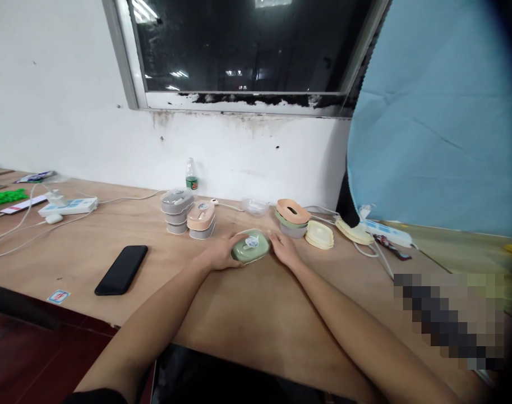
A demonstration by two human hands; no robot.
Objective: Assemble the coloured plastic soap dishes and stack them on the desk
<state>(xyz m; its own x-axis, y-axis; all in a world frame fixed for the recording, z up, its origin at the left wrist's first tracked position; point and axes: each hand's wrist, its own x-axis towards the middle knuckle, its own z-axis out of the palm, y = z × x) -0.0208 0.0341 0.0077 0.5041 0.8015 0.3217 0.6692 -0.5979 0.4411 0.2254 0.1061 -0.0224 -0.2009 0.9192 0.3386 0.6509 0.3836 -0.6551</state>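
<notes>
A green oval box with a white sticker on its lid (pixel 250 248) lies on the wooden table (pixel 247 314). My left hand (pixel 220 252) curls around its left side and grips it. My right hand (pixel 283 248) presses against its right side with the fingers bent around the edge. Just behind stand a stack of grey boxes (pixel 177 209) and a peach-lidded box (pixel 201 219). To the right are a peach and green stack of lids and trays (pixel 293 217) and cream lids (pixel 319 234).
A black phone (pixel 121 269) lies at the left. Power strips (pixel 68 206) with white cables sit at the far left, another strip (pixel 386 232) at the right. A small bottle (pixel 191 174) stands by the wall. A clear shell (pixel 256 206) lies behind. A blue sheet (pixel 436 118) hangs at the right.
</notes>
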